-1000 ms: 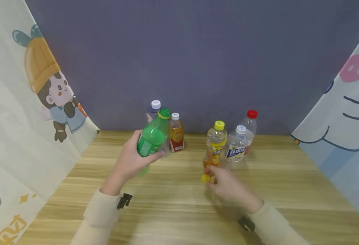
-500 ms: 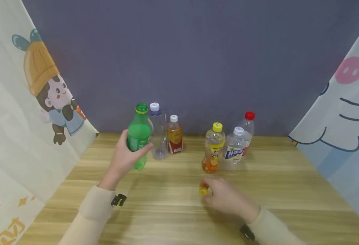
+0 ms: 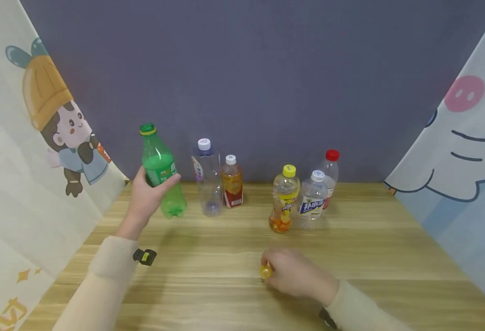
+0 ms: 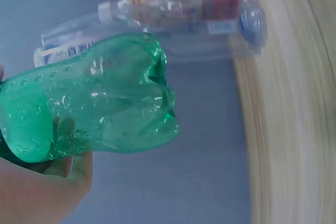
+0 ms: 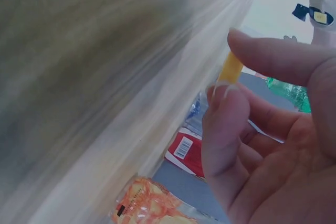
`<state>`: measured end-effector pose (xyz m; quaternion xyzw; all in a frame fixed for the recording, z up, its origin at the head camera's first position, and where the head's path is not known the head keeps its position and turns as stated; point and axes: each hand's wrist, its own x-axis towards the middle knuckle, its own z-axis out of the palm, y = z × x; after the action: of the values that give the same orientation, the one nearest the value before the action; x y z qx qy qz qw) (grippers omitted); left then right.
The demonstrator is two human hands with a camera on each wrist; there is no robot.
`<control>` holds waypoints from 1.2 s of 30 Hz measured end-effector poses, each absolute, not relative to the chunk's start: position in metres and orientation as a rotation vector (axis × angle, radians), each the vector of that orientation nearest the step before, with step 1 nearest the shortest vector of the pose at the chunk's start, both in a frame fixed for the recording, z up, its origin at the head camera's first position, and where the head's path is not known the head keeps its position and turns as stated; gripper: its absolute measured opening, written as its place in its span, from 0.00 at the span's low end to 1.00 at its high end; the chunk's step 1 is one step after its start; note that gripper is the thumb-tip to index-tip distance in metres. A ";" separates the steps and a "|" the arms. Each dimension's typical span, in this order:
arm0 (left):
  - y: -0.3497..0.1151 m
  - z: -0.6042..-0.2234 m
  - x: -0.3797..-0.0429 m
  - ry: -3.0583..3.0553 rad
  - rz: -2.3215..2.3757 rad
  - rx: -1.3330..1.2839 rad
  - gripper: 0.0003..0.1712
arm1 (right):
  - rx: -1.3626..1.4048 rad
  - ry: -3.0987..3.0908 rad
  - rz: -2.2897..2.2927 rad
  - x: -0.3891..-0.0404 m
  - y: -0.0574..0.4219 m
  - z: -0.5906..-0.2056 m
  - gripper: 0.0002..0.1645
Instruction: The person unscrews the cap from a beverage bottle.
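Note:
My left hand [image 3: 145, 197] grips a green plastic soda bottle [image 3: 159, 158] round its middle, its neck leaning left. In the left wrist view, the bottle's base [image 4: 157, 98] hangs apart from the wooden tabletop [image 4: 294, 129]. Low over the front middle of the table, my right hand [image 3: 296, 276] pinches a small yellow bottle cap [image 3: 265, 271]. The right wrist view shows that cap [image 5: 231, 70] edge-on between thumb and fingertip. Beyond this hand stands a yellow-capped bottle [image 3: 284, 202] with some orange contents at the bottom.
Right of the green bottle are a tall clear bottle [image 3: 209, 184] with a white cap and an amber drink bottle [image 3: 232, 184]. A white-capped clear bottle [image 3: 312, 207] and a red-capped bottle [image 3: 330, 174] stand at back right. A dark panel [image 3: 259, 82] rises behind the table.
My left hand has carried the green bottle left, and its neck now leans left instead of right. My right hand has drawn the yellow cap nearer, away from the yellow-capped bottle.

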<state>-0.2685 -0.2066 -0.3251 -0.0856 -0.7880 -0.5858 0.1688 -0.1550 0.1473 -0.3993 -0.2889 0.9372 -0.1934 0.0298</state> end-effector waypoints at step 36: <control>-0.239 -0.363 -0.332 -2.531 -1.475 0.066 0.58 | -0.900 2.782 -0.562 -0.135 0.135 -0.404 0.18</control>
<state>-0.3323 -0.2393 -0.3629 0.0223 -0.8590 -0.5005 0.1055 -0.1352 0.1349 -0.4036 -0.3013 0.9312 -0.1882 0.0818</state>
